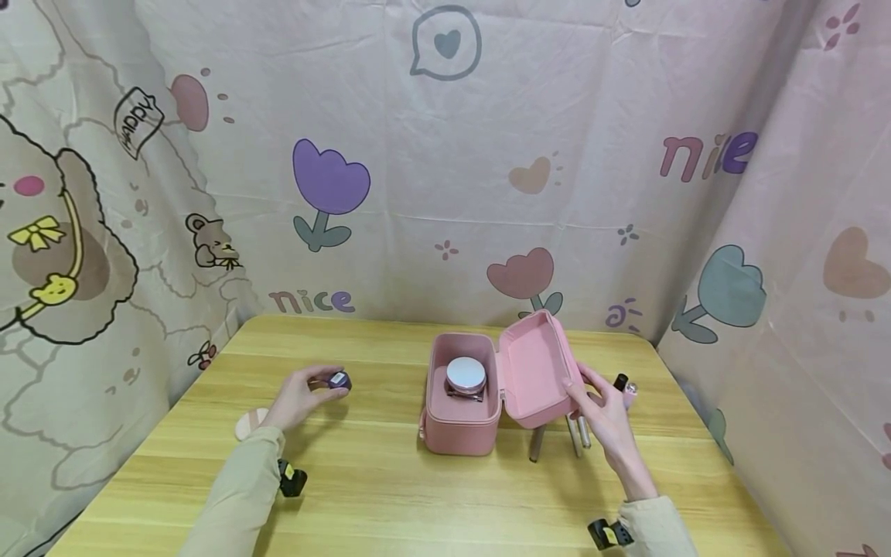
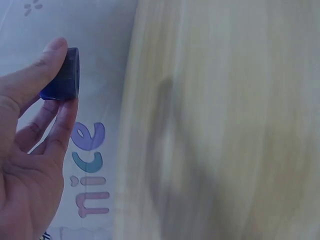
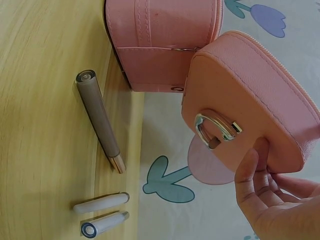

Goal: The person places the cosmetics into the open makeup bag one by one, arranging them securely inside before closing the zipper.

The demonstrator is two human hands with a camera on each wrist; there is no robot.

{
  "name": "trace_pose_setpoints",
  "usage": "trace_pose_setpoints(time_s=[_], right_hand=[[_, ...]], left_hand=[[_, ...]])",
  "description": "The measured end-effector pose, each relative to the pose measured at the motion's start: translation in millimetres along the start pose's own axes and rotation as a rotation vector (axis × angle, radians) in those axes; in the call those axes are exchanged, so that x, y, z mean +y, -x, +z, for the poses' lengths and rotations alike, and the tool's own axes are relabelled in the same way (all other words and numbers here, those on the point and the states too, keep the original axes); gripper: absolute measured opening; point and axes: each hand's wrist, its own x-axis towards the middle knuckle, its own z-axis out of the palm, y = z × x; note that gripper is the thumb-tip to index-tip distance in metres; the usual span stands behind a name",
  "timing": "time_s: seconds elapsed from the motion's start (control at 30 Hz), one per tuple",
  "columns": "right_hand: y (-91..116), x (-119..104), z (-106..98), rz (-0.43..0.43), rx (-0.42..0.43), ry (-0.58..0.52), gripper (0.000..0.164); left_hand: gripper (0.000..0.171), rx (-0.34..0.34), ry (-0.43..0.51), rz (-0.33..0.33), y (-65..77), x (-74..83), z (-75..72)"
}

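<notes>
My left hand (image 1: 295,398) pinches a small dark blue-purple round container (image 1: 339,380) with a pale label above the left side of the table. In the left wrist view, thumb and fingers hold the container (image 2: 64,80) by its sides. My right hand (image 1: 607,414) grips the outer edge of the pink cosmetic case's raised lid (image 1: 534,367), thumb inside and fingers against the outside. The lid's metal-ringed handle (image 3: 215,127) shows in the right wrist view. Inside the open case (image 1: 461,437) lies a round white-topped compact (image 1: 465,374), with a dark item partly hidden beneath it.
A brown tube (image 3: 100,122) and two pale tubes (image 3: 102,202) (image 3: 105,224) lie right of the case, partly under the lid. Behind my right hand are a black-capped item (image 1: 620,381) and a pink item (image 1: 629,395). A pale round puff (image 1: 249,424) lies beside my left wrist.
</notes>
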Motion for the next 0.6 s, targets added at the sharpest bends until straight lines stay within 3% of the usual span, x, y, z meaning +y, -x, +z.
trace_pose_setpoints(time_s=[0.3, 0.6], right_hand=[[1, -1, 1, 0.009, 0.001, -0.005, 0.055], [1, 0, 0, 0.0, 0.003, 0.001, 0.054]], left_hand=[[0.049, -0.023, 0.089, 0.129, -7.1, 15.7, 7.6], [0.049, -0.04, 0.101, 0.158, -15.4, 39.2, 16.9]])
